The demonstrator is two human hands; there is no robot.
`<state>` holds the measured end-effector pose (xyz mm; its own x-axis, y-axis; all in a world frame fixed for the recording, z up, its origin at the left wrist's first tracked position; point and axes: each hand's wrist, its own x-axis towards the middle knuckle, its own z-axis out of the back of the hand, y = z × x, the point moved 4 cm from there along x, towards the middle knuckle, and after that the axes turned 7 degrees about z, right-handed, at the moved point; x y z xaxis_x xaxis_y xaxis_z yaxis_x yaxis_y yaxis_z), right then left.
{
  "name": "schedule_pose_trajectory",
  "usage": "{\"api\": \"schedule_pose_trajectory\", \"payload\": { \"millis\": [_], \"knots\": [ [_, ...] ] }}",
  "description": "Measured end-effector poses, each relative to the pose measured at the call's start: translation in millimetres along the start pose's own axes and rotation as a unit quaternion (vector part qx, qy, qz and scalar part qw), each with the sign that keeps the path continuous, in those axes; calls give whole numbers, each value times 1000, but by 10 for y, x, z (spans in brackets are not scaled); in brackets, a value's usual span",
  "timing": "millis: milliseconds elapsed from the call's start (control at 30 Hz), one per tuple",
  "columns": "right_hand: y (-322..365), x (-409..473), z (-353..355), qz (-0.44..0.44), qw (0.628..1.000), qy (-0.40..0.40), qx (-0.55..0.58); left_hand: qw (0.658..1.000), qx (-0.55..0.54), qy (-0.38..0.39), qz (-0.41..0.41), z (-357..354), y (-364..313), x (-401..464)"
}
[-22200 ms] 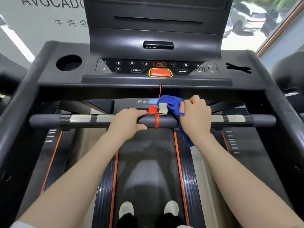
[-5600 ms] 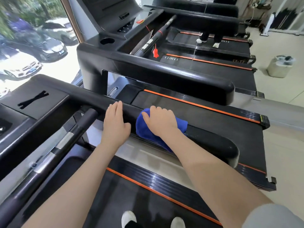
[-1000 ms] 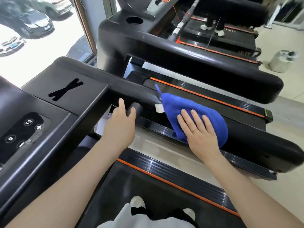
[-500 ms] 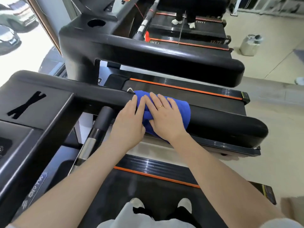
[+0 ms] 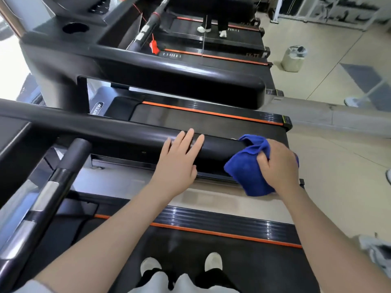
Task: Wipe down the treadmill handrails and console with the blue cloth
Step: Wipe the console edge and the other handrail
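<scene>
Two hands work on the black side rail (image 5: 127,134) that runs from mid left to mid right of the frame. At lower left a crossbar (image 5: 48,193) with silver pads slants up toward the rail. Near centre, the left hand (image 5: 177,163) lies flat on the rail, fingers straight and holding nothing. At right, the right hand (image 5: 279,163) grips the bunched cloth (image 5: 245,168) over the rail's end. White shoes (image 5: 213,261) stand on the belt at bottom centre.

a gym: treadmills (image 5: 169,77) stand side by side.
</scene>
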<state>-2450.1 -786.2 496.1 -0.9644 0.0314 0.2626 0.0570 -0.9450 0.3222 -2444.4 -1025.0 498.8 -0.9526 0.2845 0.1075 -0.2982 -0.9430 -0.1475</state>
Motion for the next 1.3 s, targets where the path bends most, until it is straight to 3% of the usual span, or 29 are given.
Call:
{"api": "schedule_pose_trajectory", "payload": {
  "millis": [100, 167, 267, 367, 500, 633, 667, 733, 800, 867, 1033, 1100, 1300],
  "knots": [
    [-347, -10, 1, -166, 975, 4, 146, 998, 45, -19, 24, -81, -100, -3],
    [-347, 14, -14, -175, 976, 20, 128, 996, 58, -32, 52, -91, -175, 1],
    [-27, 82, -25, -17, 999, 28, 0, 992, 74, -50, 85, -77, -326, 33],
    [280, 63, -122, 122, 990, 50, -42, 992, 54, -60, 95, -69, -436, 75],
    [212, 68, -141, 186, 980, 62, -19, 993, 40, -88, 60, -72, -566, 94],
    [-127, 84, -116, 227, 972, -1, 52, 994, 34, -98, 31, -105, -710, 133],
    [-241, 72, -106, 190, 974, -16, 120, 994, 35, -98, 30, -124, -733, 148],
    [-490, 12, -118, 10, 947, -19, 321, 995, 37, -90, 32, -191, -767, 176],
    [-779, -75, -315, -251, 836, 34, 487, 994, 51, -89, 34, -257, -799, 190],
    [-931, -215, -511, -382, 741, 98, 543, 992, 61, -96, 48, -293, -825, 198],
    [-934, -375, -673, -439, 631, 104, 631, 988, 51, -122, 74, -322, -862, 217],
    [-877, -361, -674, -439, 608, 75, 657, 988, 46, -130, 72, -330, -855, 212],
    [-613, -298, -562, -435, 648, -49, 623, 987, 31, -135, 81, -311, -842, 213]
  ]
}}
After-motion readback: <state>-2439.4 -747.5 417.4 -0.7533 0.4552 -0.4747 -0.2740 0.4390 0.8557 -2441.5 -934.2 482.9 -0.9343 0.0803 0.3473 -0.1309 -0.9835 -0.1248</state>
